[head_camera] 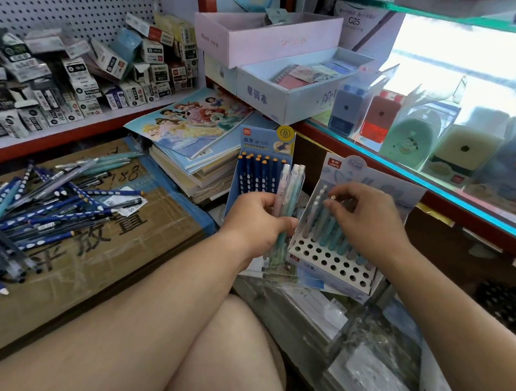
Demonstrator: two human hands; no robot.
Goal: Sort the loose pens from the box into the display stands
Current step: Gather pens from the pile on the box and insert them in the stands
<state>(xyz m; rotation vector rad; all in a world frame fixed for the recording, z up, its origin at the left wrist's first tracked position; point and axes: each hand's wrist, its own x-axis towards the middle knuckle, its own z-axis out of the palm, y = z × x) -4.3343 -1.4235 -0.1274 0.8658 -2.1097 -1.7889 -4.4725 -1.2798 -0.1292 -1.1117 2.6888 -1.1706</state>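
left hand [257, 223]: grips a bunch of pastel pens [291, 191] upright | right hand [366, 216]: pinches the top of a pen [332, 197] standing in the white stand [331, 264] | blue stand [255, 152]: just behind the left hand | loose pens [43, 206]: heaped on the cardboard box [123, 246], far left

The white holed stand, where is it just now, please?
The white holed stand sits right of centre in the head view, under the right hand, beside the blue pencil stand.
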